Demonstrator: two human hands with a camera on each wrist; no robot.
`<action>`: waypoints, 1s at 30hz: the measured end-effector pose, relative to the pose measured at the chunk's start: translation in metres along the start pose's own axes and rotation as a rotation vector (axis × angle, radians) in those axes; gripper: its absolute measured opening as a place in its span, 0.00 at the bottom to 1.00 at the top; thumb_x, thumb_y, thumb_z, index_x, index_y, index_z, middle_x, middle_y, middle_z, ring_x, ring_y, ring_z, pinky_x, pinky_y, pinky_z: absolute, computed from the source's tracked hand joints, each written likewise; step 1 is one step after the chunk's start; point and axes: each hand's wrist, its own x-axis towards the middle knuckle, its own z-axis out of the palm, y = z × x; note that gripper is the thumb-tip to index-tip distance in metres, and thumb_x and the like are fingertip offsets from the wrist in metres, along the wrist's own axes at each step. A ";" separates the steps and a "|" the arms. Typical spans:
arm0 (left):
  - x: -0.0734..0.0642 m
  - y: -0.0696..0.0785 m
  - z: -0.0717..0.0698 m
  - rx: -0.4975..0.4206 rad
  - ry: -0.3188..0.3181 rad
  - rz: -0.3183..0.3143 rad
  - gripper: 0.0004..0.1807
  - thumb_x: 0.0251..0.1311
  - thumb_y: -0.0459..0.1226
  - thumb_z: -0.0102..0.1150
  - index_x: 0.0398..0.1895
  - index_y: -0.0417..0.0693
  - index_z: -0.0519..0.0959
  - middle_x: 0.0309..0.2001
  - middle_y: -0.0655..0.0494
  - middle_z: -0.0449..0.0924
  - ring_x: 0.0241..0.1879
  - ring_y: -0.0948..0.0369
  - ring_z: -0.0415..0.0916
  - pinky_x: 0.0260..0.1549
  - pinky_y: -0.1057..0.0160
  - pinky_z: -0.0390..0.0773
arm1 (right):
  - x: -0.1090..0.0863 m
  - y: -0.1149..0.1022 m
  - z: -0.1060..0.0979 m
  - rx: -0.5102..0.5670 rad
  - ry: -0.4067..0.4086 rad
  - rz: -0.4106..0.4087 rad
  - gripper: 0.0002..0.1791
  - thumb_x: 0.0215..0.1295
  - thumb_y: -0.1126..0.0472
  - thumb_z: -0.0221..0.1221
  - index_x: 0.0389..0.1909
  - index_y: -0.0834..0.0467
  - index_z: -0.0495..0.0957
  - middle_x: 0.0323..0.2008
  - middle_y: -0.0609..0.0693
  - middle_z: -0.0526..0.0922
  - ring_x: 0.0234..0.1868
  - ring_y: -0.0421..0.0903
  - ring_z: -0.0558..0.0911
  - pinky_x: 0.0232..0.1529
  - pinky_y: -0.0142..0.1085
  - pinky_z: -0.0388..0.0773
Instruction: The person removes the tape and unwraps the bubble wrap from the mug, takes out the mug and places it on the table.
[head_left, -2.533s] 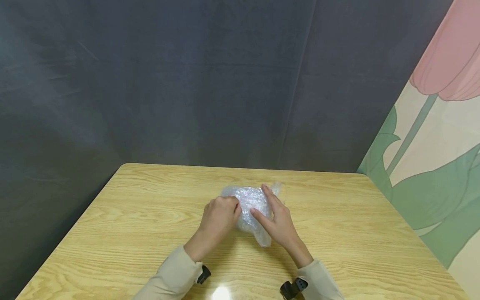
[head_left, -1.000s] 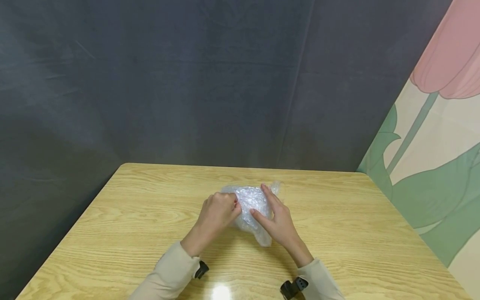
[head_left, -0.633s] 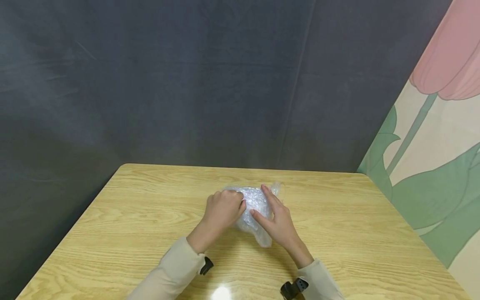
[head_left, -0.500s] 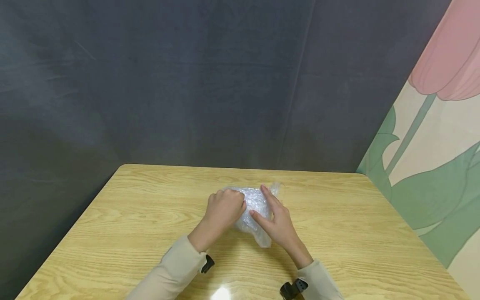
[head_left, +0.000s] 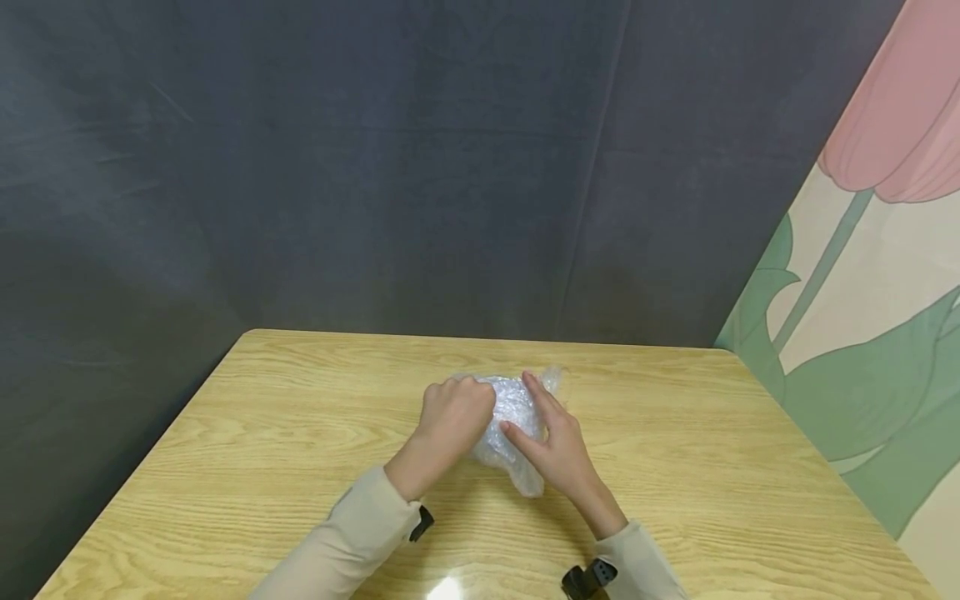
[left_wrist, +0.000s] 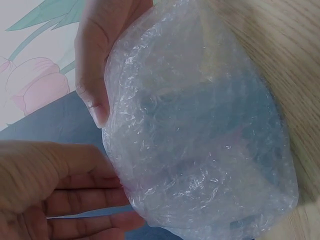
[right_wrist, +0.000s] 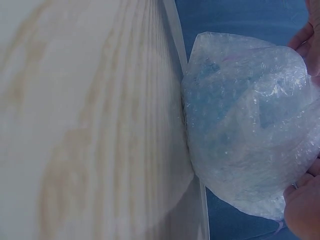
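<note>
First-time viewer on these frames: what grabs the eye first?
Probably the shiny, clear bubble-wrap bundle toward the far edge of the pale wood-grain table, between a person's bare left grip and bare right grip. Next, the large pink-and-green tulip mural at the head view's right, bright beside the dark blue-grey cloth backdrop behind the table.

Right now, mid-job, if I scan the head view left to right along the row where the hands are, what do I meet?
Dark curtain → wooden table → left hand → bubble-wrapped package → right hand → bare tabletop again → painted wall with green leaves.
</note>
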 end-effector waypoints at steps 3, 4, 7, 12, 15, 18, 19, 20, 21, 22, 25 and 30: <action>0.001 0.000 -0.001 0.007 -0.009 0.000 0.17 0.59 0.32 0.62 0.12 0.50 0.74 0.10 0.60 0.62 0.11 0.66 0.54 0.06 0.68 0.60 | 0.000 0.000 0.000 0.001 0.002 -0.003 0.42 0.61 0.51 0.65 0.73 0.59 0.59 0.70 0.56 0.63 0.69 0.57 0.62 0.65 0.55 0.60; 0.002 0.000 -0.001 0.008 -0.011 0.002 0.18 0.59 0.32 0.62 0.11 0.51 0.73 0.10 0.60 0.61 0.11 0.66 0.54 0.06 0.69 0.59 | 0.000 0.001 0.000 0.002 0.002 -0.003 0.42 0.61 0.51 0.65 0.73 0.59 0.59 0.70 0.56 0.63 0.69 0.57 0.62 0.65 0.55 0.60; 0.002 0.000 -0.001 0.012 -0.004 0.015 0.18 0.57 0.32 0.63 0.11 0.51 0.72 0.10 0.60 0.61 0.11 0.66 0.53 0.06 0.70 0.58 | 0.000 0.001 0.001 0.003 0.004 -0.008 0.42 0.61 0.52 0.65 0.72 0.61 0.59 0.70 0.55 0.63 0.69 0.57 0.62 0.65 0.55 0.60; 0.004 -0.002 0.002 0.016 0.016 0.040 0.14 0.54 0.33 0.65 0.13 0.50 0.75 0.11 0.60 0.63 0.11 0.66 0.58 0.06 0.68 0.62 | 0.000 0.001 0.001 0.000 0.004 -0.009 0.42 0.61 0.52 0.65 0.72 0.61 0.59 0.70 0.55 0.63 0.69 0.57 0.62 0.65 0.55 0.60; 0.004 -0.004 0.003 0.015 0.018 0.038 0.14 0.52 0.34 0.66 0.13 0.50 0.75 0.11 0.60 0.64 0.11 0.66 0.60 0.06 0.67 0.64 | 0.000 0.001 0.001 -0.003 0.000 -0.009 0.42 0.62 0.51 0.65 0.73 0.61 0.58 0.70 0.55 0.62 0.69 0.58 0.62 0.65 0.55 0.60; 0.004 -0.006 0.006 -0.014 0.035 0.032 0.15 0.49 0.33 0.66 0.11 0.50 0.73 0.11 0.60 0.64 0.11 0.65 0.60 0.06 0.67 0.64 | -0.001 0.001 0.001 -0.003 -0.006 -0.001 0.42 0.63 0.50 0.64 0.73 0.60 0.57 0.71 0.54 0.61 0.69 0.57 0.61 0.66 0.55 0.59; 0.004 -0.007 0.007 -0.023 0.045 0.031 0.15 0.48 0.33 0.66 0.11 0.50 0.72 0.11 0.60 0.64 0.11 0.65 0.59 0.06 0.68 0.63 | -0.002 0.001 0.001 -0.003 -0.007 0.000 0.42 0.63 0.50 0.63 0.73 0.59 0.57 0.71 0.54 0.61 0.69 0.57 0.61 0.66 0.55 0.59; 0.004 -0.008 0.008 -0.036 0.058 0.031 0.15 0.48 0.33 0.66 0.11 0.50 0.71 0.11 0.61 0.63 0.10 0.66 0.58 0.06 0.68 0.62 | -0.002 0.001 0.001 -0.003 -0.009 0.004 0.42 0.63 0.50 0.63 0.73 0.59 0.57 0.71 0.54 0.61 0.70 0.57 0.61 0.66 0.54 0.59; 0.003 -0.009 0.009 -0.045 0.075 0.033 0.16 0.47 0.33 0.65 0.10 0.49 0.70 0.11 0.61 0.62 0.10 0.66 0.57 0.06 0.69 0.61 | -0.002 0.002 0.002 -0.003 -0.010 0.007 0.42 0.63 0.50 0.63 0.73 0.59 0.57 0.71 0.53 0.61 0.70 0.56 0.60 0.66 0.54 0.59; 0.003 -0.010 0.011 -0.054 0.092 0.034 0.16 0.47 0.32 0.65 0.10 0.50 0.69 0.10 0.61 0.62 0.10 0.66 0.56 0.06 0.69 0.60 | -0.002 0.002 0.002 -0.004 -0.009 0.007 0.42 0.63 0.50 0.63 0.73 0.59 0.57 0.71 0.53 0.61 0.70 0.56 0.61 0.66 0.54 0.59; 0.001 -0.013 0.016 -0.090 0.151 0.040 0.18 0.45 0.31 0.64 0.09 0.50 0.66 0.10 0.61 0.60 0.10 0.67 0.52 0.06 0.71 0.57 | -0.002 0.003 0.002 -0.003 -0.003 0.001 0.42 0.63 0.50 0.64 0.73 0.59 0.58 0.71 0.54 0.61 0.69 0.57 0.61 0.66 0.54 0.59; -0.001 -0.015 0.018 -0.174 0.204 0.033 0.20 0.42 0.28 0.62 0.08 0.52 0.61 0.09 0.62 0.56 0.11 0.68 0.49 0.06 0.72 0.53 | -0.001 0.003 0.003 0.000 0.005 -0.007 0.42 0.62 0.51 0.64 0.73 0.59 0.58 0.70 0.56 0.62 0.69 0.59 0.62 0.65 0.56 0.60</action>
